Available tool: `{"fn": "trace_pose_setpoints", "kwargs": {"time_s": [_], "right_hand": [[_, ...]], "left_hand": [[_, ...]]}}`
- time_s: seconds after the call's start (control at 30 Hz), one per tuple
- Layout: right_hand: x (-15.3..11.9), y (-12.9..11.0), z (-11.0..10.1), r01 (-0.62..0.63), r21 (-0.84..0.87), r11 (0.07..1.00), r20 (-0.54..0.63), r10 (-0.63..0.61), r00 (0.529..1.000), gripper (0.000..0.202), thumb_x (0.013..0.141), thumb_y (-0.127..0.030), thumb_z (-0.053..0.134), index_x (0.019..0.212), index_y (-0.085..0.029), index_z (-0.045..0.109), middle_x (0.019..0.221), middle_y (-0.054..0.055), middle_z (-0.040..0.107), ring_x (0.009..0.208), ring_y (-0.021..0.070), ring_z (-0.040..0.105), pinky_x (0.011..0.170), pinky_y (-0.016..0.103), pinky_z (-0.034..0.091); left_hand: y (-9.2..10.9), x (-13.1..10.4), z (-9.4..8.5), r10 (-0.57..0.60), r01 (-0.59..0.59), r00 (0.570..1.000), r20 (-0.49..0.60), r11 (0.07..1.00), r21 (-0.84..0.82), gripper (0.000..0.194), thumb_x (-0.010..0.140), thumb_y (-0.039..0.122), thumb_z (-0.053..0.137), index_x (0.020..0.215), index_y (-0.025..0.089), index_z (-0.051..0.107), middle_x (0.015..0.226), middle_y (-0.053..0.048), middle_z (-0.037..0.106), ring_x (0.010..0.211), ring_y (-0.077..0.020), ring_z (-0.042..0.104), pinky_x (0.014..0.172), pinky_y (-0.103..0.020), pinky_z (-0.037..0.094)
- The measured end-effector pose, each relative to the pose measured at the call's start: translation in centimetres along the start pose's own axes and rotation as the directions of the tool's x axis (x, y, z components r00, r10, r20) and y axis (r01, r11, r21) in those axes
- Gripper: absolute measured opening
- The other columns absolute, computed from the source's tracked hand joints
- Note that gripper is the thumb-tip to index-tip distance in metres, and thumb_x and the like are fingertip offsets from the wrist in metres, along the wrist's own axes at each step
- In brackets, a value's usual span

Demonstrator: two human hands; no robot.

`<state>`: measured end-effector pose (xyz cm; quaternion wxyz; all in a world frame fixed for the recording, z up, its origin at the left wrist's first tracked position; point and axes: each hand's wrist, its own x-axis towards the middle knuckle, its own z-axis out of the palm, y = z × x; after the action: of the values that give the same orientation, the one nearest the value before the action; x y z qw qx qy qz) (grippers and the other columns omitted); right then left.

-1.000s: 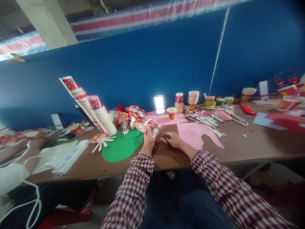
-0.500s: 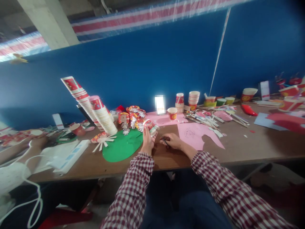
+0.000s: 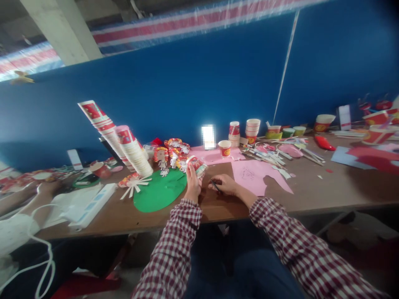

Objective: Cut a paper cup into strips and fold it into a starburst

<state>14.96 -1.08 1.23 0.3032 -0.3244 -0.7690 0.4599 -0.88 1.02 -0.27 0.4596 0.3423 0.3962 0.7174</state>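
Note:
My left hand [image 3: 193,182] is closed around a red printed paper cup [image 3: 197,165], tilted above the table. Close by on the right, my right hand [image 3: 225,184] pinches a thin dark pen [image 3: 215,186], its tip towards the cup but apart from it. A green oval sheet [image 3: 158,193] lies left of my left hand. Behind it stand several cut-paper figures [image 3: 161,157] with red and orange tops. To the right of my right hand is a pink paper sheet [image 3: 249,172] with dark scribbles and a cut-out edge.
Tall leaning stacks of paper cups [image 3: 137,153] rise at the left, near a white power strip [image 3: 95,205]. A co-worker's arm [image 3: 40,203] rests at the far left. More cup stacks [image 3: 252,131], pens [image 3: 264,158] and red paper [image 3: 377,160] lie to the right. A blue partition [image 3: 174,91] stands behind.
The cup in my left hand has turned slightly, with more of its printed side showing. My right hand stays almost in place with the pen. The whole view has shifted a little.

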Motion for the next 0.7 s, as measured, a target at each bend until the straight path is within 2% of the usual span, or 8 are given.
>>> {"fn": "trace_pose_setpoints", "kwargs": {"time_s": [0.13,0.33,0.53,0.7], "right_hand": [[0.0,0.0,0.0,-0.009,-0.004,1.000,0.005,0.009,1.000,0.033,0.075,-0.047,0.060,0.083,-0.015,0.064,0.058,0.000,0.059,0.047,0.0123,0.055,0.044,0.021,0.039],[0.0,0.1,0.0,-0.008,0.007,1.000,0.004,0.007,1.000,0.032,0.076,-0.046,0.061,0.083,-0.015,0.064,0.055,-0.001,0.057,0.047,0.0127,0.055,0.044,0.021,0.039],[0.0,-0.3,-0.1,-0.003,-0.061,0.998,0.005,0.003,1.000,0.033,0.078,-0.046,0.058,0.085,-0.015,0.065,0.054,0.000,0.059,0.048,0.0138,0.057,0.045,0.021,0.039],[0.0,-0.2,0.0,-0.011,-0.043,0.999,0.002,0.011,1.000,0.032,0.077,-0.046,0.059,0.085,-0.015,0.063,0.055,-0.001,0.059,0.048,0.0140,0.058,0.046,0.022,0.040]], "left_hand": [[-0.4,0.2,-0.1,0.002,-0.001,1.000,0.023,0.999,-0.051,0.061,0.086,0.054,0.042,0.136,0.020,0.031,0.131,-0.018,0.051,0.097,-0.0217,0.063,0.081,-0.037,0.053],[-1.3,0.7,-0.3,-0.010,0.009,1.000,-0.016,1.000,-0.021,0.063,0.087,0.053,0.042,0.139,0.023,0.025,0.136,-0.017,0.044,0.104,-0.0226,0.061,0.083,-0.037,0.053],[-1.6,0.8,-0.3,-0.019,0.019,1.000,-0.015,0.999,-0.026,0.062,0.086,0.054,0.043,0.138,0.025,0.026,0.138,-0.015,0.042,0.110,-0.0237,0.058,0.082,-0.037,0.053],[-1.8,0.8,-0.3,0.002,-0.002,1.000,-0.002,1.000,-0.001,0.062,0.086,0.056,0.042,0.137,0.025,0.026,0.136,-0.015,0.044,0.106,-0.0228,0.059,0.080,-0.038,0.054]]}}
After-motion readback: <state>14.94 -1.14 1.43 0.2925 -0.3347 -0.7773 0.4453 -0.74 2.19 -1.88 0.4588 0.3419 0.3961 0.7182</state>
